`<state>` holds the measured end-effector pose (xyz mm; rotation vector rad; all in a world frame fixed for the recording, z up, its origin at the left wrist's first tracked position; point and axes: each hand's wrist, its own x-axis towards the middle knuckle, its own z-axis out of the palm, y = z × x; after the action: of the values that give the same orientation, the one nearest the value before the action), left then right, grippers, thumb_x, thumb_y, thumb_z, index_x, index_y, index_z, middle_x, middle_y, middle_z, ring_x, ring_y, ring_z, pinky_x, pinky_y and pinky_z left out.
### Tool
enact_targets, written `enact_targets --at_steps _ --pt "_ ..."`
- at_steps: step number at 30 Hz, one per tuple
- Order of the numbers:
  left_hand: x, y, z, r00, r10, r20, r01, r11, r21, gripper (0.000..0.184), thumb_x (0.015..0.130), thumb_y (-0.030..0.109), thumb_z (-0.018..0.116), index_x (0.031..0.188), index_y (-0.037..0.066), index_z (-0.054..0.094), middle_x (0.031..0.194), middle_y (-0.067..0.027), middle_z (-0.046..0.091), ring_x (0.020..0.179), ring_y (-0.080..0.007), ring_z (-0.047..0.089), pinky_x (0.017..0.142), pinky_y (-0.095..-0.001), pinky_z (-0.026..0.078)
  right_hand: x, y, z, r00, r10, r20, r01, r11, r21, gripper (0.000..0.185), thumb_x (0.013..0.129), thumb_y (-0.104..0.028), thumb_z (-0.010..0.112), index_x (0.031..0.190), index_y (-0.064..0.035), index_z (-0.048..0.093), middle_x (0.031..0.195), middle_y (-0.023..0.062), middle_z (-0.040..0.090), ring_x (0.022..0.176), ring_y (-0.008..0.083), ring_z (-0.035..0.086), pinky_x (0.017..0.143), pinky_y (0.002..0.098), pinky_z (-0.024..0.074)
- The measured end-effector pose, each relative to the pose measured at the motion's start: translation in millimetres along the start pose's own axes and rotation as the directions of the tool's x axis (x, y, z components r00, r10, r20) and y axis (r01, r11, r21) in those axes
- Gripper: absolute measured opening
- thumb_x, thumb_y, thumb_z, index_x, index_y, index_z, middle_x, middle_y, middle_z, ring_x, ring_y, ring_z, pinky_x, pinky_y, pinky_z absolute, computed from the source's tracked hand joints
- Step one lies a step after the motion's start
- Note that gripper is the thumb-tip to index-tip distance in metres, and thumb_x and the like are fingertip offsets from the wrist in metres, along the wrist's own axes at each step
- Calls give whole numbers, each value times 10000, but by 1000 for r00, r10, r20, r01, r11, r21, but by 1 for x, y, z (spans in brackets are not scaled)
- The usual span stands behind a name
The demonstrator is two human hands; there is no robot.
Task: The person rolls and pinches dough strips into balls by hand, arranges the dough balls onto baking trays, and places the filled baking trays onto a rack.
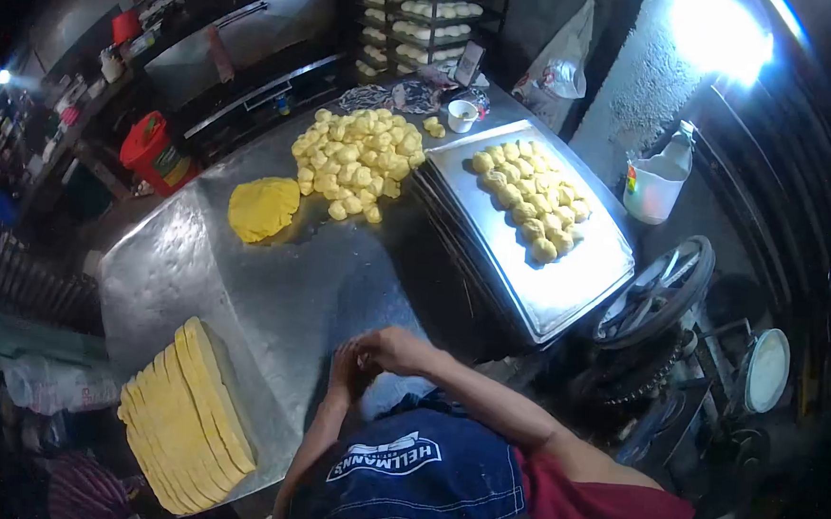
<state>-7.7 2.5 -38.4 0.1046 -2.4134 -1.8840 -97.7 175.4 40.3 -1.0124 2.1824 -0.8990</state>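
My left hand [346, 366] and my right hand [393, 348] meet in front of my apron [421, 479], at the table's near edge. The fingers of both are closed and pressed together; whatever they hold, if anything, is hidden. Just below them shows a pale, whitish patch [390, 391] that I cannot make out. To the left lies a slab of yellow dough cut into long strips [182, 417]. Farther off are a flat yellow dough piece [264, 209] and a large heap of small dough balls [360, 156].
A stack of metal trays [478, 168] stands at the right, rows of dough balls [534, 195] on the top one. A white cup [462, 116] sits at the far edge of the metal table [160, 244]. A wheeled machine [656, 293] is at the right, a red bucket [151, 148] beyond the left side.
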Motion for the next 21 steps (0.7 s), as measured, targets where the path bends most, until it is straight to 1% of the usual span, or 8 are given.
enact_targets --at_steps 1,2,4,8,11,13,15,21 --pt "-9 -8 -6 916 301 265 -399 621 674 505 1019 440 601 1357 65 603 1158 -83 680 945 -153 636 712 -335 524 -4 -11 -9 997 -42 -58 46 997 59 335 918 -258 700 1191 -64 707 1092 221 732 1052 432 689 909 504 545" --pt "-15 -14 -8 914 303 269 -404 626 667 505 1019 440 601 1357 65 603 1158 -83 680 945 -153 636 712 -335 524 -8 -19 -16 988 -80 -128 95 989 110 308 884 -240 712 1143 -74 719 1042 223 736 1013 453 689 889 512 549" --pt "-20 -5 -7 929 -288 232 278 957 76 405 992 415 631 1121 34 679 961 -55 689 814 -152 637 637 -341 485 -5 -16 -4 971 -92 -221 111 991 74 350 883 -303 727 1131 -56 708 1027 219 733 1010 455 686 880 512 548" --pt "-4 11 18 997 -59 41 71 717 -694 336 939 330 685 1003 1 691 780 -75 646 712 -190 636 628 -346 488 4 -2 18 952 74 -298 -29 988 154 590 847 -575 755 1044 -25 679 937 215 706 960 442 685 832 506 532" --pt "10 34 14 985 -60 -161 104 954 280 252 871 179 727 939 -60 689 867 -240 716 854 -361 728 732 -455 542 1 -22 9 896 278 -346 -151 924 352 547 867 -565 741 947 -28 669 901 230 704 908 438 692 782 509 522" --pt "16 64 11 983 -128 -129 157 958 241 232 873 163 697 961 -52 690 956 -306 718 957 -455 716 799 -521 550 -1 -26 7 805 254 -536 -133 958 255 470 895 -489 723 941 -24 675 927 241 723 897 455 695 757 514 533" --pt "30 46 10 987 -141 78 60 772 632 233 891 172 639 975 -40 684 975 -304 717 989 -473 703 829 -549 554 -4 -17 -1 815 276 -509 -175 955 239 383 914 -404 692 964 -24 695 939 252 726 896 468 696 761 525 550" --pt "24 71 21 955 -178 237 -109 532 840 279 871 241 617 945 -13 707 997 -301 716 998 -466 699 834 -550 568 -21 20 -6 860 259 -440 -201 964 175 390 906 -405 706 966 -20 712 877 249 724 841 451 712 753 498 559"
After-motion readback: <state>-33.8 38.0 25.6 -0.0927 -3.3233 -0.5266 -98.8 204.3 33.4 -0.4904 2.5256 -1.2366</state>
